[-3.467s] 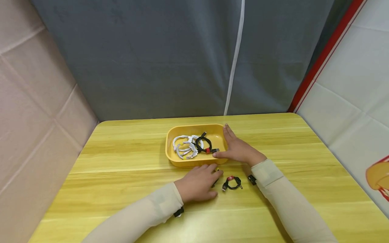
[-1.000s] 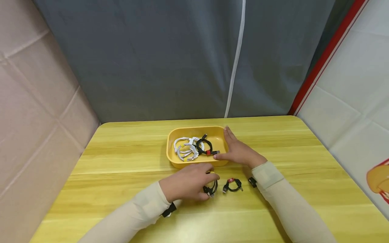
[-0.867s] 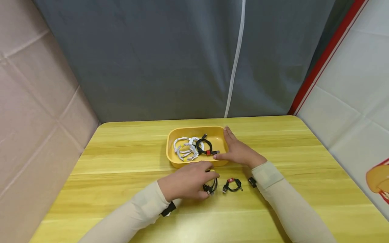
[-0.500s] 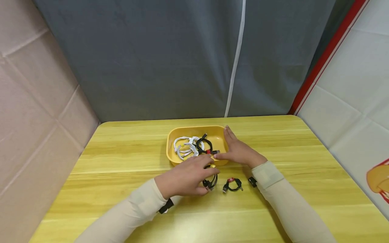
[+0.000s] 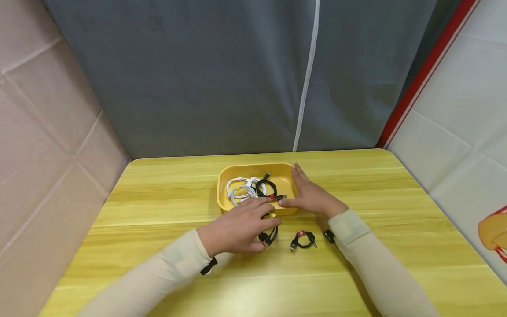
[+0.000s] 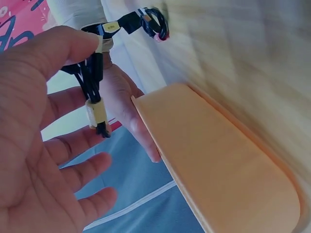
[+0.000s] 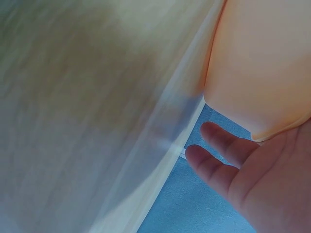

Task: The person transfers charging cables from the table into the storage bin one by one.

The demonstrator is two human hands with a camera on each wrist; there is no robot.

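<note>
My left hand (image 5: pixel 266 231) pinches a coiled black cable with yellow ties (image 5: pixel 270 238) between thumb and fingers, just above the table at the near wall of the yellow tray (image 5: pixel 222 200). In the left wrist view that black cable (image 6: pixel 92 82) hangs from the thumb beside the tray's outer wall (image 6: pixel 218 160). My right hand (image 5: pixel 301 191) rests with straight fingers against the tray's right side; in the right wrist view its fingers (image 7: pixel 221 155) lie straight beside the tray (image 7: pixel 262 63). White cables (image 5: pixel 239 191) and a black cable with a red tie (image 5: pixel 267 189) lie in the tray.
Another coiled black cable with a red tie (image 5: pixel 303 240) lies on the yellow wooden table (image 5: pixel 158 264) between my forearms. A small black object (image 5: pixel 328 236) sits by my right wrist. Grey curtain and padded walls close in behind and at the sides.
My left hand has closed on the yellow-tied black cable, raised it off the table and drawn it slightly left, toward the tray's near wall. The right hand has not moved.
</note>
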